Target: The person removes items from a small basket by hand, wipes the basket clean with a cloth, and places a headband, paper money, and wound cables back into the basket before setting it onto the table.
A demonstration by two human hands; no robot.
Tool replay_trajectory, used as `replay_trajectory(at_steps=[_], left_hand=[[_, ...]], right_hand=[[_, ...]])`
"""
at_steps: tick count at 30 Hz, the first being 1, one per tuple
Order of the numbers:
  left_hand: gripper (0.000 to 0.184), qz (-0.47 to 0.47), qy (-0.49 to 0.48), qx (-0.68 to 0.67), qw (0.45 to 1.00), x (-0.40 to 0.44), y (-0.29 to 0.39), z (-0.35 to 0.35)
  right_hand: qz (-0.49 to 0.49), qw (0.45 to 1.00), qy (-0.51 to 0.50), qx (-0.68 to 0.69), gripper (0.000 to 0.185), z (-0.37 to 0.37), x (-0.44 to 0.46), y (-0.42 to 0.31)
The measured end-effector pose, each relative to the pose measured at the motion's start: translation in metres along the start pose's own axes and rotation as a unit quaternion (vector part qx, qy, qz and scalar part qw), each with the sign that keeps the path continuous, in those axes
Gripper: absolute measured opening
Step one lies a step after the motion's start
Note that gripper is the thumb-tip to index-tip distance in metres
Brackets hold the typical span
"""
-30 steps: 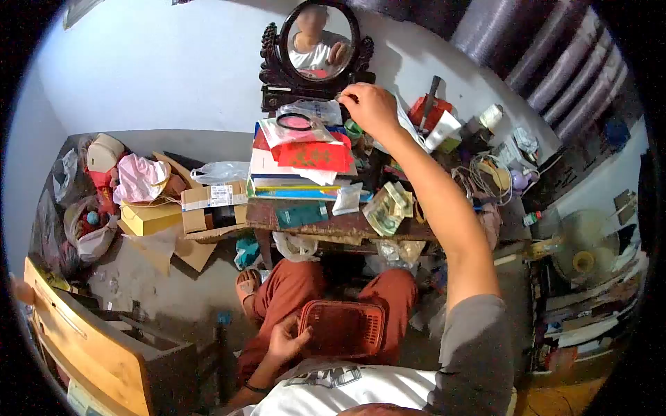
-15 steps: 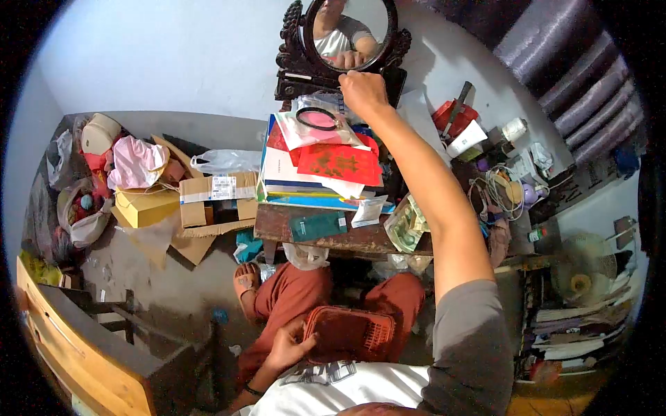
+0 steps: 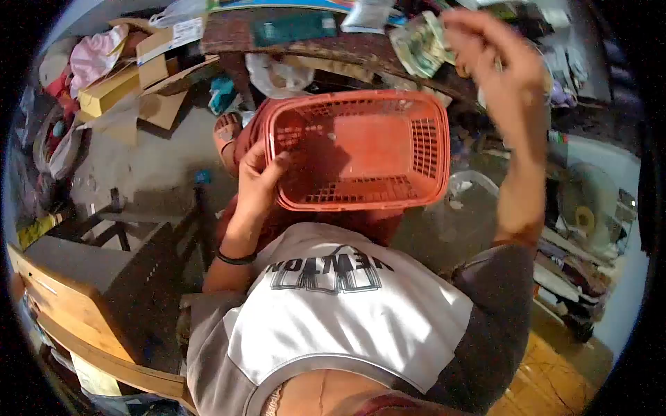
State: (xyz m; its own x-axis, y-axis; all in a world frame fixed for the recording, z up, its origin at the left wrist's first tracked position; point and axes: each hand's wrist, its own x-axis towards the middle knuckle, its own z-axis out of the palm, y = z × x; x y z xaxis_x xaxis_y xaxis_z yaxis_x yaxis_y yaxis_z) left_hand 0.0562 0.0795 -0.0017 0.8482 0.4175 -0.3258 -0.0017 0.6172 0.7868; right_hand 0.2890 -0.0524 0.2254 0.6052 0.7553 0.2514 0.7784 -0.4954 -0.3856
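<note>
A red plastic basket with slotted sides rests over my lap, its inside facing up. My left hand grips its left rim, thumb inside and fingers behind. My right hand is raised beyond the basket's upper right corner, near the table edge and blurred by motion. Its fingers are bent towards the banknotes on the table; whether anything is between them cannot be made out. A teal packet and a small white packet lie to the left of the notes.
The worn wooden table crosses the top. Cardboard boxes and a yellow box lie at the upper left. A wooden drawer unit stands at the lower left. A fan is at the right.
The view has tilted down, and the mirror is out of sight. My right hand has come back from the mirror towards me. The basket now appears larger and higher, still in my left hand.
</note>
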Motion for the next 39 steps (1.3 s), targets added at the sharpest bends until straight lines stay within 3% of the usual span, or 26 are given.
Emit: replay_trajectory(at_steps=[1, 3, 6, 9, 10, 12, 14, 15, 17, 18, 20, 22, 23, 24, 27, 30, 32, 33, 35, 38, 39], left_hand=[[0.026, 0.014, 0.004, -0.012, 1.0, -0.002, 0.007, 0.016], [0.027, 0.073, -0.006, -0.018, 0.997, 0.0, 0.003, 0.028], [0.026, 0.094, -0.073, 0.0, 0.993, -0.006, -0.013, 0.045], [0.027, 0.095, -0.087, 0.028, 0.991, -0.013, -0.011, 0.056], [0.024, 0.087, -0.072, 0.115, 0.987, -0.011, -0.01, 0.06], [0.022, 0.059, -0.092, 0.095, 0.99, -0.016, -0.017, 0.081], [0.03, 0.042, -0.082, 0.114, 0.989, -0.016, -0.008, 0.094], [0.037, 0.028, -0.069, 0.142, 0.987, -0.015, -0.001, 0.1], [0.037, 0.112, -0.106, 0.148, 0.977, -0.016, 0.02, 0.138], [0.036, 0.185, -0.052, 0.207, 0.959, -0.015, 0.033, 0.145], [0.029, 0.266, -0.099, 0.224, 0.932, 0.009, 0.064, 0.152], [0.027, 0.311, -0.116, 0.208, 0.92, 0.047, 0.084, 0.166], [0.029, 0.287, -0.124, 0.208, 0.927, 0.059, 0.095, 0.176], [0.031, 0.357, -0.14, 0.304, 0.872, 0.086, 0.107, 0.181], [0.03, 0.357, -0.162, 0.342, 0.854, 0.156, 0.116, 0.201], [0.027, 0.453, -0.19, 0.543, 0.681, 0.232, 0.119, 0.206], [0.025, 0.536, -0.163, 0.751, 0.35, 0.274, 0.126, 0.215], [0.025, 0.519, -0.161, 0.786, 0.295, 0.277, 0.127, 0.218], [0.025, 0.486, -0.163, 0.84, 0.178, 0.282, 0.129, 0.226], [0.03, 0.382, -0.181, 0.883, 0.206, 0.278, 0.123, 0.236], [0.032, 0.345, -0.155, 0.893, 0.244, 0.277, 0.122, 0.234]], right_hand=[[-0.025, 0.998, -0.021, 0.051, 0.025, 0.001, -0.028, 0.015], [0.054, 0.993, -0.057, 0.092, 0.04, 0.0, -0.079, 0.021], [0.1, 0.965, -0.014, 0.242, 0.053, 0.006, -0.155, 0.055], [0.24, 0.881, 0.007, 0.408, 0.05, 0.035, -0.214, 0.067], [0.301, 0.842, 0.022, 0.448, 0.049, 0.042, -0.229, 0.074], [0.396, 0.752, 0.086, 0.52, 0.048, 0.039, -0.27, 0.074], [0.439, 0.658, 0.141, 0.596, 0.047, 0.039, -0.298, 0.067], [0.431, 0.636, 0.198, 0.609, 0.045, 0.048, -0.337, 0.091], [0.425, 0.634, 0.229, 0.604, 0.046, 0.004, -0.385, 0.113], [0.456, 0.645, 0.274, 0.549, 0.048, -0.007, -0.403, 0.109], [0.439, 0.683, 0.359, 0.461, 0.055, -0.024, -0.432, 0.109], [0.453, 0.71, 0.422, 0.336, 0.062, -0.033, -0.479, 0.131], [0.461, 0.725, 0.437, 0.268, 0.065, -0.032, -0.506, 0.149], [0.465, 0.736, 0.45, 0.199, 0.067, -0.037, -0.526, 0.167], [0.445, 0.739, 0.468, 0.192, 0.067, -0.029, -0.561, 0.201], [0.404, 0.758, 0.485, 0.166, 0.059, -0.016, -0.576, 0.223], [0.452, 0.703, 0.509, 0.206, 0.056, -0.016, -0.569, 0.212], [0.476, 0.674, 0.519, 0.225, 0.055, -0.014, -0.564, 0.205], [0.469, 0.673, 0.511, 0.257, 0.055, -0.013, -0.563, 0.199], [0.469, 0.687, 0.501, 0.24, 0.055, -0.005, -0.584, 0.211], [0.477, 0.689, 0.501, 0.215, 0.055, -0.012, -0.599, 0.217]])
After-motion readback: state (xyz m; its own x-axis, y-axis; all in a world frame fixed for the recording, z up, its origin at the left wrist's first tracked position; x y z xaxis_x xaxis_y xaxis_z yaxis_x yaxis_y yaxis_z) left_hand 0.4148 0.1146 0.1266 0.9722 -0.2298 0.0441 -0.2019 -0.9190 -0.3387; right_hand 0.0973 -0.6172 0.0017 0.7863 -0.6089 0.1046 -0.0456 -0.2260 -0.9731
